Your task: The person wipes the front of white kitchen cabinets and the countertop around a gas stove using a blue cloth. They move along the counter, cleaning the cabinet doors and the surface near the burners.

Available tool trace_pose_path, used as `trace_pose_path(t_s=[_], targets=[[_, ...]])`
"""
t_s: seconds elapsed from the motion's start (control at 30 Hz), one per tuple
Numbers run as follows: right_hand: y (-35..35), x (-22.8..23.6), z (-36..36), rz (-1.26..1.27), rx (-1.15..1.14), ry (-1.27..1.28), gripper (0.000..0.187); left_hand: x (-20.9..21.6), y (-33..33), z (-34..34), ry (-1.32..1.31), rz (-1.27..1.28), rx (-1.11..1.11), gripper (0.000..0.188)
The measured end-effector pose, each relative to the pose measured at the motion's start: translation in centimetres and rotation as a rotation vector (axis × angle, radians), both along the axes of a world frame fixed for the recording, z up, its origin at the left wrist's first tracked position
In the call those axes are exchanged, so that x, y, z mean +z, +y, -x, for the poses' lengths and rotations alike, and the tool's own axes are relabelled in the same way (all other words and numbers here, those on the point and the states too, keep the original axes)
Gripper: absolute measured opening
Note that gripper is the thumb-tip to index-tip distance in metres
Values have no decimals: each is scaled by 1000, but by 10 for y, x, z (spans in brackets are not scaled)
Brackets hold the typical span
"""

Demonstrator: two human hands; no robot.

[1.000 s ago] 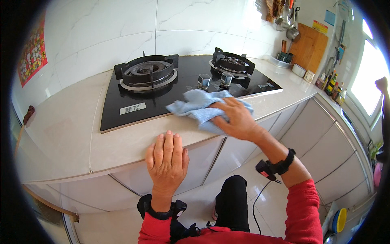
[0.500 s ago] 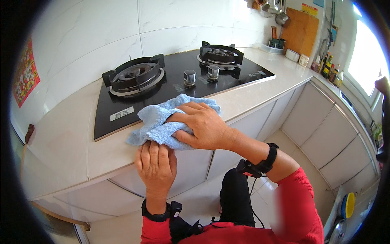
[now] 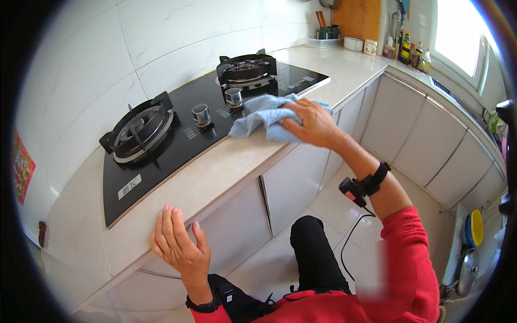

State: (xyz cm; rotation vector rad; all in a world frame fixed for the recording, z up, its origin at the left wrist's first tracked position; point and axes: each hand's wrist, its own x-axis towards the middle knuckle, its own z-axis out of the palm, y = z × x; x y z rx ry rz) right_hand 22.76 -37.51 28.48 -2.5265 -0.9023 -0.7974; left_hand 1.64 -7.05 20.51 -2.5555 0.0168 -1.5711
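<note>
A light blue cloth (image 3: 261, 116) lies bunched over the front edge of the black glass gas hob (image 3: 167, 167) and the pale countertop strip before it. My right hand (image 3: 309, 124) presses on its right side with the fingers bent into the folds. Near the hob's front left corner, my left hand (image 3: 180, 242) rests at the counter's front edge, empty, its fingers stretched out and thumb apart. Two silver knobs (image 3: 201, 115) stand on the hob just left of the cloth. Part of the hob's front edge is hidden beneath the cloth.
Two burners with black pan supports (image 3: 134, 129) rise from the hob. Along the far counter are a white container (image 3: 353, 44), several bottles (image 3: 412, 54) and a wooden board (image 3: 355, 21). White cabinets (image 3: 301, 172) run below. A black cable (image 3: 350, 247) hangs from my right wrist band.
My right hand has slid the cloth rightward along the hob's front edge. My left hand has come away from the cloth and its fingers have straightened. The view has turned.
</note>
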Motion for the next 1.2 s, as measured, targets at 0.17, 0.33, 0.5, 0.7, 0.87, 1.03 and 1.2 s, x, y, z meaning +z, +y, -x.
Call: trace_pose_path(t_s=[0.17,0.33,0.5,0.7,0.87,1.03,1.2], targets=[[-49,-1,-44,-69,-271,67,58,0,1,-1,-12,-45,15,38],[-85,-2,-83,-103,-442,55,63,-2,0,-2,-1,-50,49,35],[-100,4,-105,-151,-520,141,61,-4,1,-3,-10,-62,63,37],[-96,4,-95,-69,-573,158,67,-5,1,-7,-46,-84,66,34],[-89,2,-79,-61,-530,129,64,-6,2,-7,-51,-105,87,34],[-76,0,-51,-75,-447,113,60,-6,2,-7,-67,-101,65,33],[-52,-6,-8,-137,-134,35,48,-5,0,-6,-48,-95,66,34]])
